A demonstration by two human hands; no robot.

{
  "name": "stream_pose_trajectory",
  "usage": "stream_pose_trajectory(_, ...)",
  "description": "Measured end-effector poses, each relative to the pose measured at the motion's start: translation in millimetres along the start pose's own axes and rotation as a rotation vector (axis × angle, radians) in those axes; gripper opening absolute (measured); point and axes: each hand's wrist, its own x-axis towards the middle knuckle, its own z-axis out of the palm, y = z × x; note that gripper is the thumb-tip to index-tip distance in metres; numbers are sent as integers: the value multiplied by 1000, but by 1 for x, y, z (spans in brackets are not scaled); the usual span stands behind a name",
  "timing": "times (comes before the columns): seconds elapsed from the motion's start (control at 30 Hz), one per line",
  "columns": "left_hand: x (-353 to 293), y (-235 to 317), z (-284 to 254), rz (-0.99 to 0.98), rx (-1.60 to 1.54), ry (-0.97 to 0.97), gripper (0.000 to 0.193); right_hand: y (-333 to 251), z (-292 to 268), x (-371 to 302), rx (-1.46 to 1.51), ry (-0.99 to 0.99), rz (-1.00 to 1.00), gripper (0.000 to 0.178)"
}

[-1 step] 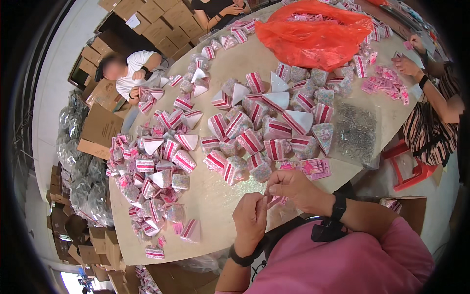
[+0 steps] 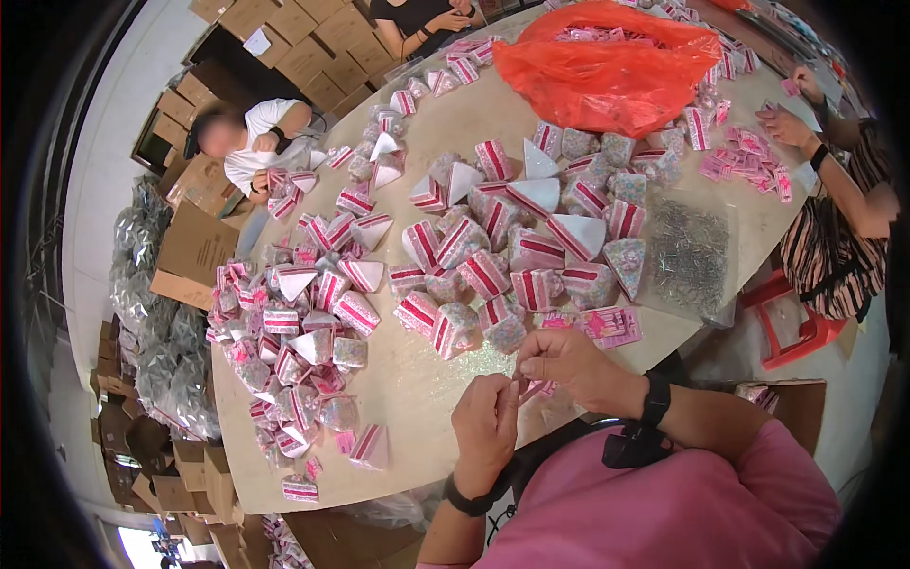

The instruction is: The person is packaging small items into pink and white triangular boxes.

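Note:
Close to the table's near edge, my left hand (image 2: 485,422) and my right hand (image 2: 580,368) meet fingertip to fingertip. Both are closed in a pinch around something too small to make out. A pink printed card (image 2: 540,388) shows just below my right fingers; whether they hold it I cannot tell. Beyond my hands stand several cake-slice-shaped pieces (image 2: 484,273), pink and white with a dark pink band, some with speckled sides. More pink cards (image 2: 611,325) lie beside my right hand. Glitter (image 2: 482,360) is scattered on the tabletop in front of my fingers.
A clear bag of small metal pieces (image 2: 687,248) lies to the right. A red plastic bag (image 2: 607,71) sits at the far side. Another heap of cake slices (image 2: 294,332) covers the left. Co-workers sit around the table (image 2: 417,417). A red stool (image 2: 801,327) stands at right.

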Motion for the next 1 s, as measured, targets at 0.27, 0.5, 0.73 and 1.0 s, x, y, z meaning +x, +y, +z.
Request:
stream_pose_trajectory(0.27,-4,4,-2,42,25,16,6,5,-1,0,55,-64,-4,14)
stream_pose_trajectory(0.5,-6,8,3,-19,-22,128,7,12,3,-2,81,-51,60,13)
stream_pose_trajectory(0.73,9,6,-13,38,-149,-114,31,1,4,-8,-35,-150,187,12)
stream_pose_trajectory(1.0,-3,-1,-33,148,94,-361,32,15,-9,-11,16,-237,253,11)
